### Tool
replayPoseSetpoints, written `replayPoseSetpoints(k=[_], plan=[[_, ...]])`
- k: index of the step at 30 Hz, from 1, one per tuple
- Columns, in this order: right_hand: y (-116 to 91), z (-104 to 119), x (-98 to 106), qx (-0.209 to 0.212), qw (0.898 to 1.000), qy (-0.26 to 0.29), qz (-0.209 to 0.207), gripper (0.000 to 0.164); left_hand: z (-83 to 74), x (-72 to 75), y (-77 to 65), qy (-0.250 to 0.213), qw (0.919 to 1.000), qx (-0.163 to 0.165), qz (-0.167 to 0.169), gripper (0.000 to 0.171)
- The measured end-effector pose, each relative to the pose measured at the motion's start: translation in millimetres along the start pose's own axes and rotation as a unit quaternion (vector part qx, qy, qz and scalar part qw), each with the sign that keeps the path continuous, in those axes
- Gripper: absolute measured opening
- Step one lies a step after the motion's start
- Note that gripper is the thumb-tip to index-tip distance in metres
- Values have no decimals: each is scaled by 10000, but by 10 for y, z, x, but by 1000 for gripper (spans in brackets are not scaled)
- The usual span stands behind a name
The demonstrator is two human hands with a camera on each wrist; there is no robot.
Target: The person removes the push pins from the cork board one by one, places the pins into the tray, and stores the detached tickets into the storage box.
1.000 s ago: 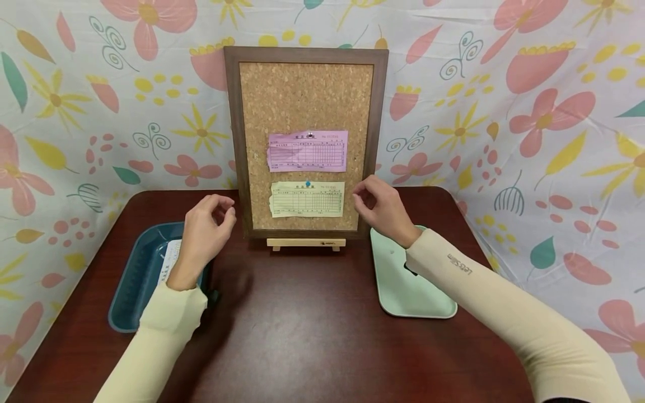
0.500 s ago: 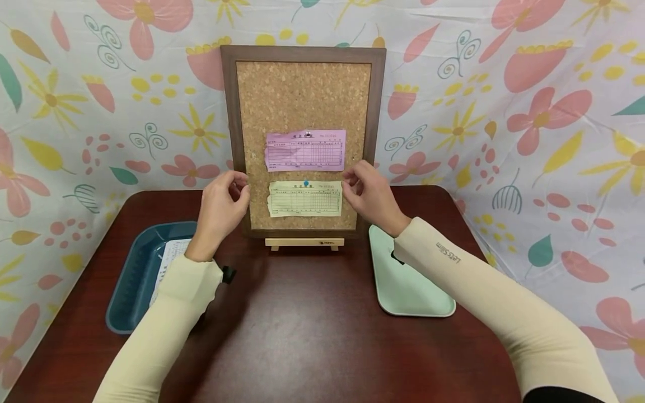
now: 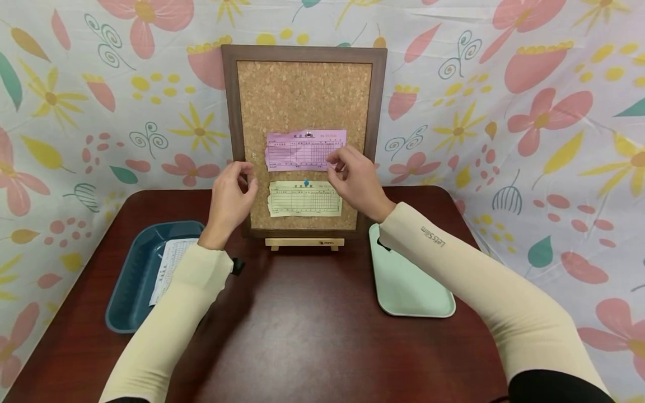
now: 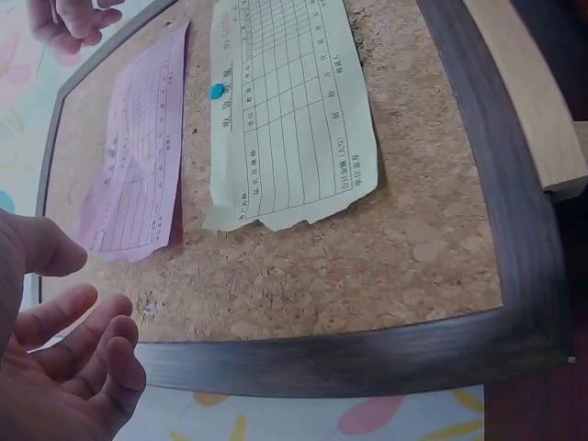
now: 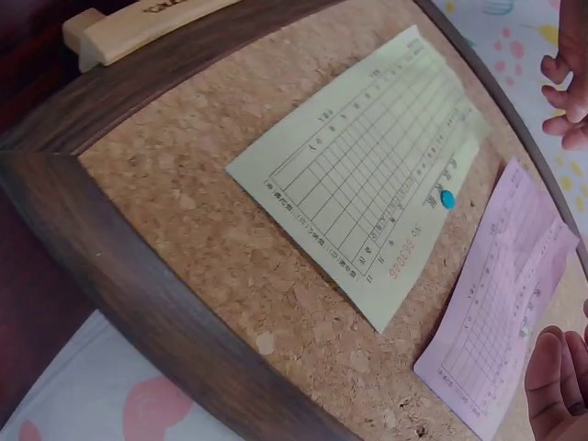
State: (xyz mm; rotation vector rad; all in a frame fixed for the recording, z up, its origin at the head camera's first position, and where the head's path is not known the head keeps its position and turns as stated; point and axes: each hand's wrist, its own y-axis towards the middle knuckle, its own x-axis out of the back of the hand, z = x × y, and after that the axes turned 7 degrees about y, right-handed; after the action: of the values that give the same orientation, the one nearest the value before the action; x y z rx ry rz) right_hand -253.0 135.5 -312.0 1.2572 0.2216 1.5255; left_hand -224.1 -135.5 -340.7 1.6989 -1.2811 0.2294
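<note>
A framed corkboard stands upright, bearing a pink receipt slip above a pale green one. A silvery pushpin fixes the pink slip at its top edge; a blue pushpin fixes the green slip. My right hand is in front of the pink slip's lower right corner, fingers loosely bent, nothing visible in them. By the board's left frame is my left hand, with relaxed fingers and no object in it. In the left wrist view, its fingers appear apart from the slips.
A dark blue tray with printed paper slips lies left on the brown table. To the right is a mint green tray, partly under my right forearm. The board rests on a small wooden stand.
My left hand has moved right and up from over the blue tray to the board's left frame. My right hand has moved left and up, from the board's right frame to the pink slip.
</note>
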Motion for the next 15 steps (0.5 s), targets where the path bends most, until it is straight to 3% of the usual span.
replayPoseSetpoints(k=[6, 15], plan=[[132, -9, -36, -205, 9997, 2, -108, 11, -33, -44, 139, 16, 9998, 131, 150, 29], [374, 15, -114, -480, 9988, -64, -122, 16, -67, -129, 304, 96, 9993, 347, 103, 32]])
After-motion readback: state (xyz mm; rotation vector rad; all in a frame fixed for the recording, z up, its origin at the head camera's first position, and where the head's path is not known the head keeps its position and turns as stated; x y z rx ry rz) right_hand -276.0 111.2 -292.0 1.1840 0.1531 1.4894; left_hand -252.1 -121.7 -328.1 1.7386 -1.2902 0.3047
